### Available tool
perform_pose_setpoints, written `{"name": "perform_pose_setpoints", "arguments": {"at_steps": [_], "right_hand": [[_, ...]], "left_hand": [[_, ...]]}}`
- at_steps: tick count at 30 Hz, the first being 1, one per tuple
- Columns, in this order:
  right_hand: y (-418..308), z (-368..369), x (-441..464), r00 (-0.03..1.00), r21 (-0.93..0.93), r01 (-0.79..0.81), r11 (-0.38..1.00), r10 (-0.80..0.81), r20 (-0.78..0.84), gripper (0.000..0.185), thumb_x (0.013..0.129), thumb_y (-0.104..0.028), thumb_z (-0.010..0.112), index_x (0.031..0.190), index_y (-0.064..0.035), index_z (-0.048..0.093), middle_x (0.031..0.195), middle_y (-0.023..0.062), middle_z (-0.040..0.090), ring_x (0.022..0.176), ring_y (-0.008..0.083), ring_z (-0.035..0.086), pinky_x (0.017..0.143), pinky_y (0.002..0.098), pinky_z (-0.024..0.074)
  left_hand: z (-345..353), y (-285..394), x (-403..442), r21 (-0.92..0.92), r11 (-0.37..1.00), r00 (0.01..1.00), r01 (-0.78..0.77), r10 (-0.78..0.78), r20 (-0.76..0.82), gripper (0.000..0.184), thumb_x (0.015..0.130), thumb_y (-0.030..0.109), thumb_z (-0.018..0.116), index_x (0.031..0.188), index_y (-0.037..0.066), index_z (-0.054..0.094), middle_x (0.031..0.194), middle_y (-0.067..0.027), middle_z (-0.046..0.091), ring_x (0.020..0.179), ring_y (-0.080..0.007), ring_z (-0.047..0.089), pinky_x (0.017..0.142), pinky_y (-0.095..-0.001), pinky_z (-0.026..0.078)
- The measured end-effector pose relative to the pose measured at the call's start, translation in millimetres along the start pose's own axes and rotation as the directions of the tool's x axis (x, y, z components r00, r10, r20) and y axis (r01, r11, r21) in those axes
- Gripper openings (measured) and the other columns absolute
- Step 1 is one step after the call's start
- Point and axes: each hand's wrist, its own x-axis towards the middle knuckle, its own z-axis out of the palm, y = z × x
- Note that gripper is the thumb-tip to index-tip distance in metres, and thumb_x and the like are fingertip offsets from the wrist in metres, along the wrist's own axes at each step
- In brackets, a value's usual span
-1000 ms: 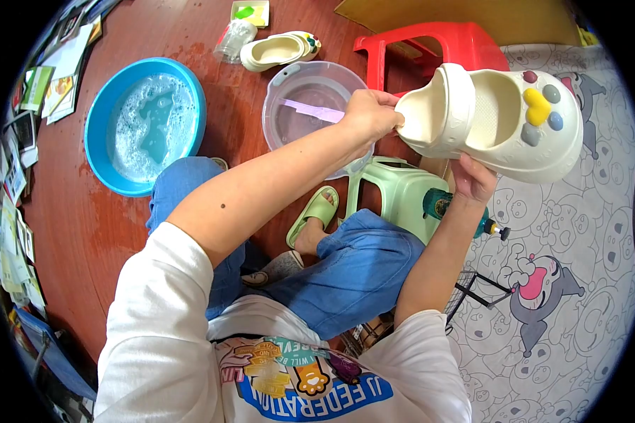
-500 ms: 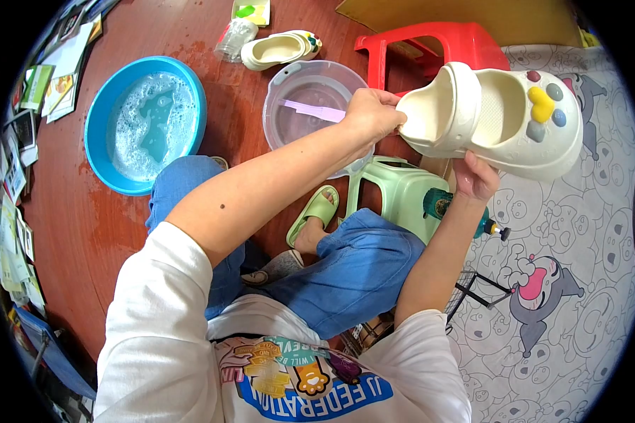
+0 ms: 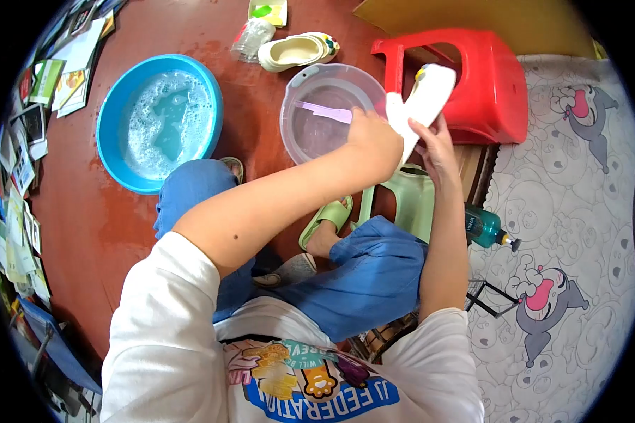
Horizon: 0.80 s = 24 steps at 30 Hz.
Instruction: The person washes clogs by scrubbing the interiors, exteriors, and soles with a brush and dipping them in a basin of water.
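A white clog (image 3: pixel 436 88) is held up on edge in front of me, its sole side towards the right and a yellow charm just showing on its upper. My left hand (image 3: pixel 376 143) is closed at the clog's heel end, with its fingertips hidden behind the back of the hand. My right hand (image 3: pixel 437 146) grips the sole side, thumb against the white surface. Below and left of the clog, a clear plastic basin (image 3: pixel 294 135) holds a purple long-handled thing (image 3: pixel 324 111), whose right end is hidden by my left hand.
A blue basin (image 3: pixel 104 134) of sudsy water stands at left. The other cream clog (image 3: pixel 293 52) lies beyond the clear basin. A red stool (image 3: pixel 497 92), a green stool (image 3: pixel 410 201) and a teal pump bottle (image 3: pixel 485 227) stand at right. Books and papers (image 3: pixel 67 84) line the left edge.
The clog has turned from showing its open top to standing on edge, and has moved left and nearer to me. Both hands have stayed on it. The whole view has shifted slightly.
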Motion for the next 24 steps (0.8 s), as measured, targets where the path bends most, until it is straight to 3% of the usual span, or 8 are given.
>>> {"name": "perform_pose_setpoints", "arguments": {"at_steps": [1, 4, 6, 9, 10, 13, 16, 24], "right_hand": [[16, 5, 10, 1.000, -0.027, 0.029, 0.999, -0.029, 0.002, 0.094, 0.077, -0.006, 0.078, 0.150, -0.0095, 0.019, 0.129, 0.0170, 0.055, 0.117, 0.0260, 0.057, 0.096, 0.0388, 0.0483], [76, 15, 46, 0.982, -0.263, 0.189, 0.946, -0.183, 0.047, 0.095, 0.073, -0.008, 0.081, 0.147, -0.0077, 0.023, 0.129, 0.0170, 0.055, 0.116, 0.0271, 0.057, 0.096, 0.0391, 0.0479], [125, 13, 79, 0.992, -0.284, 0.119, 0.951, -0.105, 0.062, 0.095, 0.074, -0.017, 0.082, 0.147, -0.0120, 0.022, 0.130, 0.0140, 0.054, 0.116, 0.0260, 0.056, 0.097, 0.0367, 0.0475], [137, 51, 81, 0.997, -0.082, -0.022, 0.996, 0.028, 0.077, 0.101, 0.076, -0.039, 0.078, 0.152, -0.0156, 0.014, 0.137, 0.0158, 0.049, 0.121, 0.0319, 0.053, 0.103, 0.0434, 0.0432], [147, 64, 89, 0.996, -0.263, -0.086, 0.961, 0.084, -0.019, 0.105, 0.074, -0.040, 0.079, 0.152, -0.0156, 0.013, 0.137, 0.0180, 0.047, 0.122, 0.0334, 0.051, 0.104, 0.0440, 0.0414], [170, 98, 106, 0.939, -0.693, -0.318, 0.647, 0.113, -0.325, 0.117, 0.068, -0.045, 0.083, 0.154, -0.0158, 0.009, 0.137, 0.0247, 0.041, 0.126, 0.0380, 0.043, 0.106, 0.0459, 0.0360], [195, 110, 120, 0.922, -0.776, -0.368, 0.512, 0.095, -0.374, 0.134, 0.058, -0.061, 0.082, 0.156, -0.0214, 0.000, 0.136, 0.0298, 0.033, 0.127, 0.0447, 0.033, 0.107, 0.0503, 0.0301], [215, 144, 137, 0.877, -0.833, -0.460, 0.308, 0.015, -0.479, 0.127, 0.065, -0.052, 0.081, 0.155, -0.0272, -0.004, 0.135, 0.0223, 0.036, 0.127, 0.0354, 0.035, 0.102, 0.0555, 0.0327]], "left_hand": [[1, 2, -3, 0.132, 0.991, 1.000, 0.015, -0.017, 0.016, 0.033, 0.083, 0.025, 0.066, 0.110, 0.007, 0.069, 0.112, -0.0141, 0.068, 0.109, -0.0295, 0.062, 0.092, -0.0473, 0.044], [-1, -3, -6, 0.162, 0.981, 0.975, -0.104, 0.069, 0.211, 0.035, 0.083, 0.025, 0.066, 0.113, 0.008, 0.069, 0.113, -0.0126, 0.068, 0.109, -0.0277, 0.062, 0.093, -0.0470, 0.044], [2, 1, -2, 0.139, 0.982, 0.973, -0.129, 0.098, 0.209, 0.034, 0.085, 0.023, 0.064, 0.115, 0.007, 0.069, 0.117, -0.0123, 0.067, 0.108, -0.0262, 0.063, 0.091, -0.0419, 0.045], [36, 15, 12, 0.158, 0.986, 0.986, 0.061, -0.035, -0.165, 0.031, 0.089, 0.017, 0.057, 0.114, 0.002, 0.068, 0.121, -0.0166, 0.063, 0.107, -0.0309, 0.062, 0.088, -0.0528, 0.049], [35, 14, 15, 0.097, 0.987, 0.980, 0.126, -0.109, -0.166, 0.032, 0.088, 0.018, 0.058, 0.115, 0.002, 0.068, 0.119, -0.0176, 0.063, 0.105, -0.0330, 0.062, 0.088, -0.0578, 0.048], [19, 8, 11, 0.090, 0.996, 1.000, 0.016, -0.016, 0.003, 0.032, 0.086, 0.019, 0.061, 0.111, 0.002, 0.070, 0.113, -0.0160, 0.066, 0.102, -0.0320, 0.063, 0.085, -0.0515, 0.049], [0, 3, 5, 0.004, 0.997, 0.988, -0.083, 0.082, 0.130, 0.040, 0.092, 0.022, 0.055, 0.125, 0.001, 0.063, 0.129, -0.0201, 0.060, 0.119, -0.0362, 0.057, 0.096, -0.0547, 0.042], [-3, -8, 13, 0.032, 0.989, 0.970, -0.141, 0.132, 0.206, 0.043, 0.089, 0.024, 0.058, 0.124, -0.001, 0.062, 0.129, -0.0213, 0.060, 0.122, -0.0369, 0.055, 0.101, -0.0524, 0.039]]}}
